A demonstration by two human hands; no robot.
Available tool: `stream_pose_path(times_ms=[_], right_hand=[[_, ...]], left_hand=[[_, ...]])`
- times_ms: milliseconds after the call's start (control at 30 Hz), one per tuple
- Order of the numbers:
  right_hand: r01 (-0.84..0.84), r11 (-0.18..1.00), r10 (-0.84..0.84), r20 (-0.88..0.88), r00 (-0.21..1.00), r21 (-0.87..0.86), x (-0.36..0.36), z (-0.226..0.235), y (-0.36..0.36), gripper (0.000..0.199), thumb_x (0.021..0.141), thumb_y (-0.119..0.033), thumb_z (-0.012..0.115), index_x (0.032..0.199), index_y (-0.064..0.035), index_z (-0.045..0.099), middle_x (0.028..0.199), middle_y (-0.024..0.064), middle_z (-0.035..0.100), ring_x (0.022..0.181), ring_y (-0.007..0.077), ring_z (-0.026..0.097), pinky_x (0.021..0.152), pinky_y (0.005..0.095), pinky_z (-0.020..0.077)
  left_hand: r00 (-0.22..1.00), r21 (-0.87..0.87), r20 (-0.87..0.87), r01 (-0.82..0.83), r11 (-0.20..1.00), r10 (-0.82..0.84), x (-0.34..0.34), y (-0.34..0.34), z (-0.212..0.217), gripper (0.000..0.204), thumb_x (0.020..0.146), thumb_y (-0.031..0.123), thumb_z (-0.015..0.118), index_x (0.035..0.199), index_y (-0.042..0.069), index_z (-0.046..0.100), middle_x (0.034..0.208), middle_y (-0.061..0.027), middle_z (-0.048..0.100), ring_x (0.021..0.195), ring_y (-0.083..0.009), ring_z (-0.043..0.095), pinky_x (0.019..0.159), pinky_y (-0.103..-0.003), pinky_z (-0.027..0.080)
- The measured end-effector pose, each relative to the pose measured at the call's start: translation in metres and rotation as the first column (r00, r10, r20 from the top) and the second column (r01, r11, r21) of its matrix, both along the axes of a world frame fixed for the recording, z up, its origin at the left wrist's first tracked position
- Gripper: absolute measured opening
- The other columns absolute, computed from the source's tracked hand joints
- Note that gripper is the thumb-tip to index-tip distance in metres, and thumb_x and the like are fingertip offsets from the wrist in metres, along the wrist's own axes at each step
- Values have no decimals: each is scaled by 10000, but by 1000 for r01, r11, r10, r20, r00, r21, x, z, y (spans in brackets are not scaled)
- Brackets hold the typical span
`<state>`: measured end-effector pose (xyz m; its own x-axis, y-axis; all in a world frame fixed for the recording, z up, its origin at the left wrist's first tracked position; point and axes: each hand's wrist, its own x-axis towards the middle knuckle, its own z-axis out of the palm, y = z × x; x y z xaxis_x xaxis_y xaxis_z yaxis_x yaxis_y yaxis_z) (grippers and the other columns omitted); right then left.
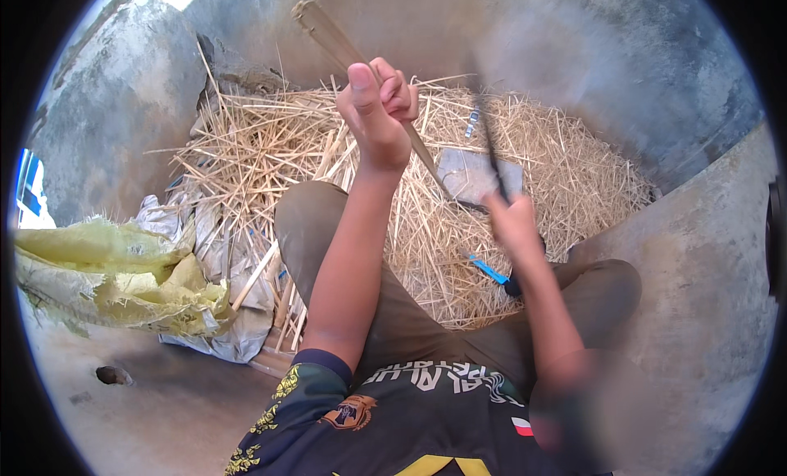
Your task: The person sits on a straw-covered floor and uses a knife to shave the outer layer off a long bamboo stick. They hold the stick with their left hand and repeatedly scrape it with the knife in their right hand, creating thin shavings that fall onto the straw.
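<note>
My left hand is raised in front of me, its fingers closed round a split bamboo stick. The stick slants from the upper left down to the right, and its lower tip comes close to a flat grey stone block. My right hand grips a long dark-bladed knife, pointing up and away from me. The blade is blurred, and its handle is mostly hidden in my fist. The blade crosses in front of the block in this view.
Bamboo strips and shavings cover the floor between my folded legs and the concrete wall. Longer strips pile at the left. A torn yellow sack lies at far left. A blue strip-like object lies near my right leg.
</note>
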<state>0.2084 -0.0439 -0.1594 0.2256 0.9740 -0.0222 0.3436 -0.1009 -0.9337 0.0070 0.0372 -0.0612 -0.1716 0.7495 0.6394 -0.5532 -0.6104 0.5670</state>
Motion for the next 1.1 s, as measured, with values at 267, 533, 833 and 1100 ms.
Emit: stream_pose_path(times_ms=[267, 533, 833, 1100], right_hand=[[165, 933, -97, -218, 971, 320, -22, -47, -18, 266, 945, -184, 581, 717, -71, 503, 527, -1, 444, 425, 112, 454, 411, 259, 347], [157, 984, -160, -30, 987, -85, 14, -38, 0, 275, 869, -254, 682, 750, -40, 558, 517, -2, 445, 416, 107, 458, 390, 277, 330], [81, 979, -168, -518, 838, -187, -35, -55, -44, 265, 944, -176, 574, 727, -69, 466, 510, 1, 410, 363, 108, 361, 347, 285, 274], [211, 977, -200, -437, 877, -23, -5, 43, -21, 353, 901, -215, 633, 647, -145, 399, 502, -40, 387, 362, 80, 346, 349, 274, 279]], left_hand=[[928, -70, -181, 317, 946, -325, -1, 0, 14, 719, 877, 836, 275, 582, 180, 250, 508, 76, 177, 463, -80, 133, 436, -255, 119], [950, -99, -178, 241, 966, -255, -13, 0, 17, 747, 835, 883, 228, 580, 181, 253, 505, 69, 183, 464, -81, 133, 430, -263, 122], [913, -108, -233, 318, 942, -335, -4, -9, 16, 764, 814, 898, 218, 548, 182, 225, 481, 78, 182, 434, -80, 145, 412, -260, 136], [937, -114, -163, 294, 949, -310, -12, -3, 11, 762, 814, 899, 226, 552, 182, 232, 479, 71, 195, 438, -76, 129, 411, -249, 123]])
